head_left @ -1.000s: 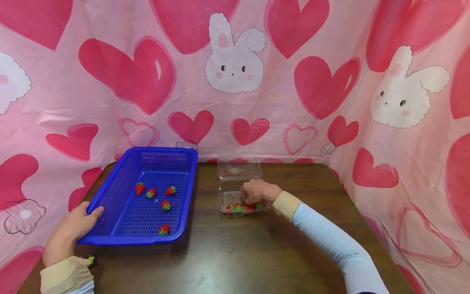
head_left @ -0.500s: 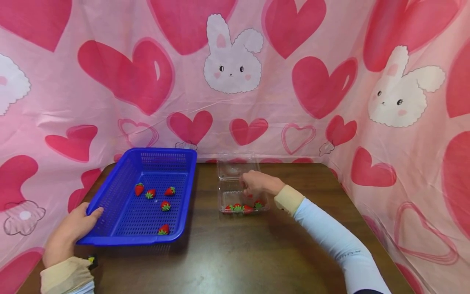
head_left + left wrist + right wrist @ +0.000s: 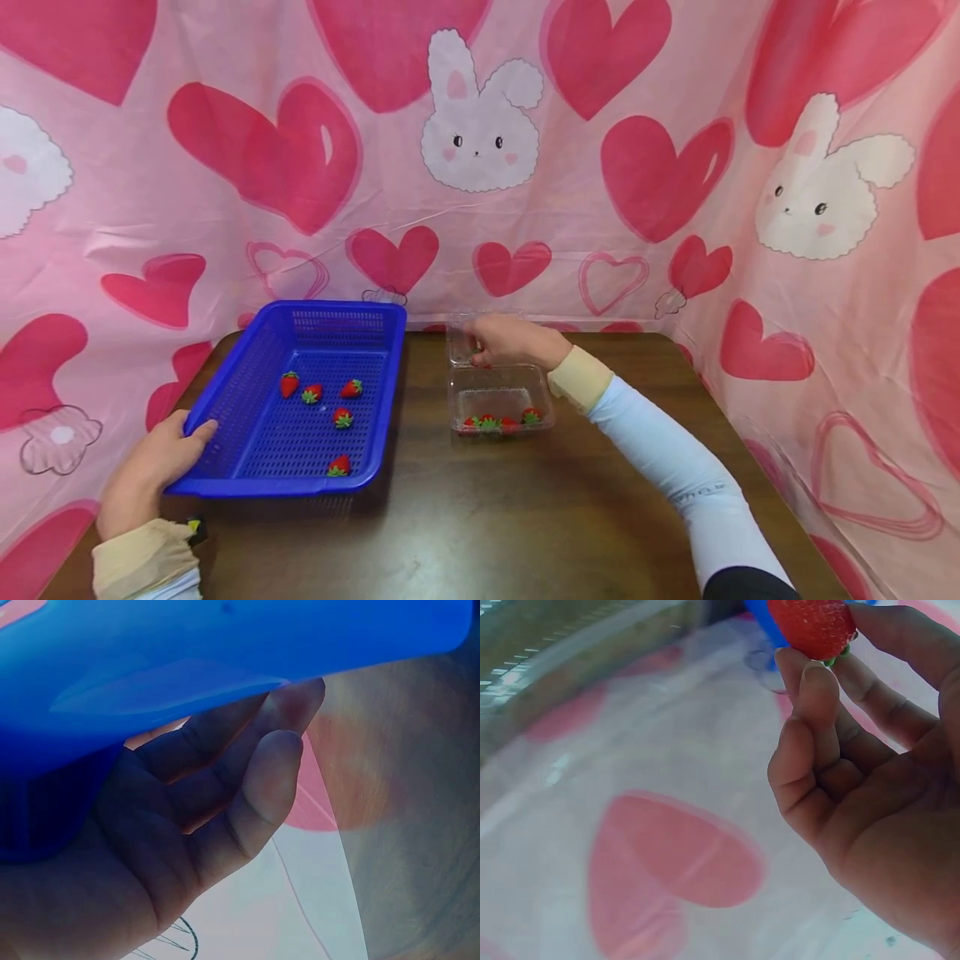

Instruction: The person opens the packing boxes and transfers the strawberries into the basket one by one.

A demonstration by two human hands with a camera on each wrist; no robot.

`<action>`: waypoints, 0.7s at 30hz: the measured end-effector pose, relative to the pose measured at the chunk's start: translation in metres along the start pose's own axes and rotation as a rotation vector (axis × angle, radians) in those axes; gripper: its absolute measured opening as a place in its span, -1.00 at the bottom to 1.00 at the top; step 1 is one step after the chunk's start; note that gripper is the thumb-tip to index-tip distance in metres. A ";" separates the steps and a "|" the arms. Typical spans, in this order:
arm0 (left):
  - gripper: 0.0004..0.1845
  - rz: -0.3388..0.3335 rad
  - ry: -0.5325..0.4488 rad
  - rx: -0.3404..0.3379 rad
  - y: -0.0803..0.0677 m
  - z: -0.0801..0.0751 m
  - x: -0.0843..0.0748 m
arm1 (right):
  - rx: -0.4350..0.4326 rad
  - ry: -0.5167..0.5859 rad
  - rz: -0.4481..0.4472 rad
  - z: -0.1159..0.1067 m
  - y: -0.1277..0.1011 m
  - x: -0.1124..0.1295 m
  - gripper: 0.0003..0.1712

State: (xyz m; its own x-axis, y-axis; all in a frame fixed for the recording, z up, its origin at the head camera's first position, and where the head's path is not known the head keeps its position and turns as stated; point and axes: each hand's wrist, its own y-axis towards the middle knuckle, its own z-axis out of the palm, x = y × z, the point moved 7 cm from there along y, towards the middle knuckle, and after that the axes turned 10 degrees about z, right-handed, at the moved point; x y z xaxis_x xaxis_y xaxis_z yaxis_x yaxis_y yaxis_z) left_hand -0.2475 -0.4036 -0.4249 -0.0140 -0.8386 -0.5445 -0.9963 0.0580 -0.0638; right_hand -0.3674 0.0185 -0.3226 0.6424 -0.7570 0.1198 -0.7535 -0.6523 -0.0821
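Where one strawberry is pinched: it is held between the fingertips of the right hand, above the back edge of a clear box.
Strawberry, half seen: only a touch of red is shown below the fingers in the head view; in the right wrist view its upper part is cut off by the frame, and a bit of green leaf is glimpsed beneath.
Left hand: a blue basket is gripped at its near left corner by the left hand, with the thumb laid over the rim; the other fingers are hidden in the head view, and their tips are partly covered by blue plastic in the left wrist view.
Box lid: much of the folded-back lid is blocked by the right hand.
Box fruit: a row of strawberries is seen along the near wall, blurred by the clear plastic.
Basket fruit: five strawberries are spread on the floor of the basket, the nearest partly masked by the rim.
Left cuff: a small dark object with a yellow mark is half covered and cannot be identified.
Surroundings: a brown table is backed by pink cloth printed with hearts and rabbits.
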 end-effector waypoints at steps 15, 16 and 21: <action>-0.45 0.009 -0.002 -0.030 0.000 -0.001 -0.003 | -0.027 -0.100 -0.159 -0.026 0.036 0.090 -0.84; -0.44 0.006 -0.007 -0.029 0.000 -0.001 -0.003 | -0.023 -0.103 -0.169 -0.025 0.039 0.096 -0.84; -0.47 0.000 -0.019 -0.033 -0.001 -0.002 -0.001 | 0.021 -0.097 -0.209 -0.020 0.046 0.123 -0.84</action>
State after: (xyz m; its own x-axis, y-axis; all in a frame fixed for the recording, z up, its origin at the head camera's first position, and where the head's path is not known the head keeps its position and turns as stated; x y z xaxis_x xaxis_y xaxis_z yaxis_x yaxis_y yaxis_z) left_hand -0.2469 -0.4035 -0.4223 -0.0131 -0.8284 -0.5600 -0.9985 0.0402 -0.0362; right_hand -0.3256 -0.1037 -0.2922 0.7956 -0.6045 0.0404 -0.5999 -0.7954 -0.0860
